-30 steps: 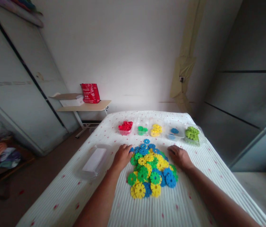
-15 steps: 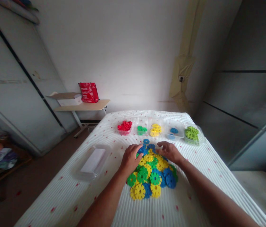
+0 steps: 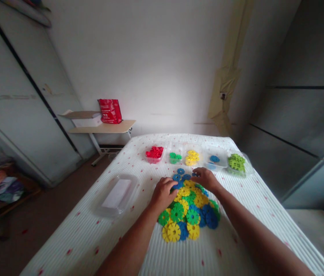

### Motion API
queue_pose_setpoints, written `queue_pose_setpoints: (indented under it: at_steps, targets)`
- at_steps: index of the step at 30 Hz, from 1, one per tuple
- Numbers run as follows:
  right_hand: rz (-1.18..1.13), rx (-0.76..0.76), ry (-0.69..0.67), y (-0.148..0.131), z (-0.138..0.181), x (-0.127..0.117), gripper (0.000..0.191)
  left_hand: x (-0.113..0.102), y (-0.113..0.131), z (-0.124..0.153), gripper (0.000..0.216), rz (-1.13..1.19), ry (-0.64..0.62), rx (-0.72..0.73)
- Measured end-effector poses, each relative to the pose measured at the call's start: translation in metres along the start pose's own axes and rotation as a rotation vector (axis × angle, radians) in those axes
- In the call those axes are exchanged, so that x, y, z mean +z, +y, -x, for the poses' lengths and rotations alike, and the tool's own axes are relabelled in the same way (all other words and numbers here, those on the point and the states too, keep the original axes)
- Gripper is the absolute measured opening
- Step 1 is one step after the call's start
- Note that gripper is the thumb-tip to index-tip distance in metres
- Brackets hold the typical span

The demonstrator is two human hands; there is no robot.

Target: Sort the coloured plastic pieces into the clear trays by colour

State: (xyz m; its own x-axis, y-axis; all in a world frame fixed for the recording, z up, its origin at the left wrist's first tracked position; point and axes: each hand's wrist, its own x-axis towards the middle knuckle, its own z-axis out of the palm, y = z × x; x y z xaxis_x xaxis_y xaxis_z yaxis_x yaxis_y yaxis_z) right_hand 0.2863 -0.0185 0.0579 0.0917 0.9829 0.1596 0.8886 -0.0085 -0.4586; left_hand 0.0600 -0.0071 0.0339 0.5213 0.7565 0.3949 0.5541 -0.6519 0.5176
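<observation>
A heap of flower-shaped plastic discs in yellow (image 3: 173,232), green (image 3: 176,212) and blue (image 3: 211,220) lies on the cloth in front of me. My left hand (image 3: 164,193) rests at the heap's far left side, thumb and fingers apart, touching blue discs there. At the far right side, my right hand (image 3: 206,179) has its thumb and fingertips around a blue disc (image 3: 194,174), partly hidden by the fingers. Another blue disc (image 3: 180,171) lies flat just beyond the heap, between the two hands.
Along the table's far side stand clear tubs with red pieces (image 3: 155,152), green discs (image 3: 175,156), yellow discs (image 3: 192,157), blue discs (image 3: 214,158) and light-green pieces (image 3: 236,162). A clear plastic container (image 3: 117,195) lies left. A red bag (image 3: 110,111) stands on a side table (image 3: 118,127).
My right hand has shifted slightly away from me, and its fingers have closed around a blue disc. The blue discs at the heap's far end are spread a little more. The view has shifted slightly.
</observation>
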Motion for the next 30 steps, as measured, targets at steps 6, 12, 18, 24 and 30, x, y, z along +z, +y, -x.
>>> queue_pose_setpoints:
  at_steps: [6,12,18,24,30]
  targets:
    - [0.244,0.091,-0.068,-0.026,-0.024,0.013,0.029,-0.003,-0.001,0.001,0.025,0.035,0.020,0.025]
    - [0.307,0.075,-0.128,-0.032,-0.033,0.021,0.022,-0.003,-0.005,0.003,0.023,0.062,0.033,0.047]
    - [0.340,-0.006,-0.117,-0.039,-0.034,0.014,0.030,-0.004,-0.007,0.002,0.019,0.077,0.031,0.044]
    - [0.375,-0.085,-0.116,-0.055,-0.034,0.025,0.034,-0.005,-0.011,0.002,0.015,0.071,0.061,0.014]
    - [0.436,-0.104,-0.174,-0.058,-0.047,0.029,0.029,-0.003,-0.012,0.001,0.013,0.053,0.066,0.022]
